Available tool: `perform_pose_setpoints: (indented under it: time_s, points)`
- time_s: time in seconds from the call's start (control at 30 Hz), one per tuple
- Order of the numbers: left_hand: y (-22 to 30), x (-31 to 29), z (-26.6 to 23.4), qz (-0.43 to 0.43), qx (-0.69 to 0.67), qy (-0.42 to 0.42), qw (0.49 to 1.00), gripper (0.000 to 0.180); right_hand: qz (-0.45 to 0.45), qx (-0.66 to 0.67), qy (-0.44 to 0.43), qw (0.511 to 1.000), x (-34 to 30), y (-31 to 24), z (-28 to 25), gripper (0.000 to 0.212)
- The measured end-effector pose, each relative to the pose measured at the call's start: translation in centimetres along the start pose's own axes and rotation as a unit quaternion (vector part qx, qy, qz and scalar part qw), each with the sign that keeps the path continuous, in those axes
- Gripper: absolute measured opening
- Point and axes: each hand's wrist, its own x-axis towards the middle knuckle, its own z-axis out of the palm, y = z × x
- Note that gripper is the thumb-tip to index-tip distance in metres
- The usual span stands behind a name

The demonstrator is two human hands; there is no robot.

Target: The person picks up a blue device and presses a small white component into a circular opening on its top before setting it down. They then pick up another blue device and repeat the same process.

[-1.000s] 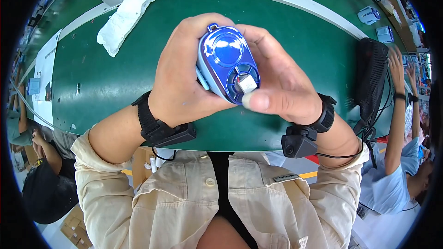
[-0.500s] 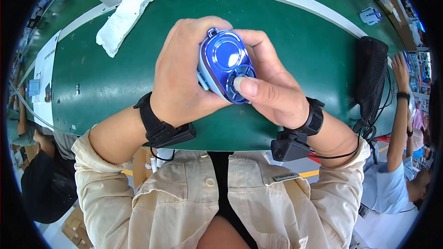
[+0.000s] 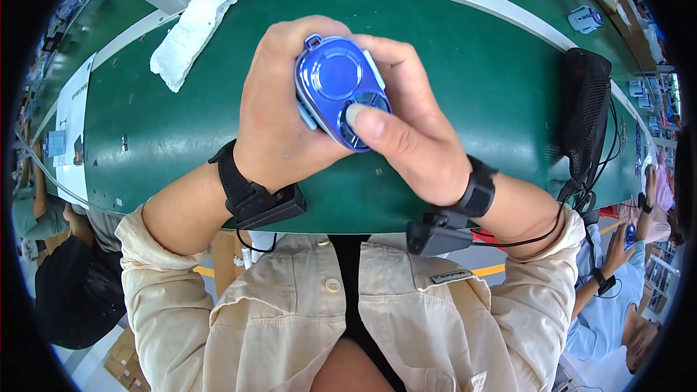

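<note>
Between my two hands is a glossy blue oval device with pale blue sides (image 3: 332, 76), its shiny face turned up. A small loop sticks out at its far end; a flat round disc lies below that, and a smaller dark, spoked circle sits at the near end. My left hand (image 3: 270, 105) wraps round its left side, fingers mostly hidden. My right hand (image 3: 421, 138) closes on the other side, its thumb pressed on the spoked circle and its fingers behind the far right edge.
A crumpled white wrapper (image 3: 190, 38) lies at the far left of the green table (image 3: 472, 94). To the right rests a black mesh pouch (image 3: 584, 105) with cables. A similar blue-and-white device (image 3: 584, 19) stands beyond the pale rail. Co-workers sit at both sides.
Both hands have shifted slightly left and away from me with the device. My right thumb stays on the spoked circle. The right-hand co-worker's arm has come down, holding a small blue thing.
</note>
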Motion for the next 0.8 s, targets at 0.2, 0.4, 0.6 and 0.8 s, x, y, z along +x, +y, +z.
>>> perform_pose_setpoints:
  time_s: [0.2, 0.4, 0.6, 0.8]
  points:
    - [-0.3, 0.6, -0.1, 0.010, 0.003, -0.040, 0.999, 0.089, 0.079, 0.156, -0.052, 0.983, 0.7, -1.1, -1.3, 0.052]
    - [0.2, 1.0, 0.2, -0.030, -0.068, 0.016, 0.997, 0.072, 0.037, 0.008, -0.051, 0.998, 0.8, -1.3, -0.7, 0.054]
    - [0.3, 0.4, 1.3, -0.027, -0.010, 0.009, 1.000, 0.060, 0.010, -0.066, 0.112, 0.991, -1.0, 0.3, 0.3, 0.068]
    - [0.5, 0.3, 1.1, -0.026, 0.006, 0.037, 0.999, 0.057, -0.002, -0.070, 0.103, 0.992, -0.8, 0.8, -0.5, 0.057]
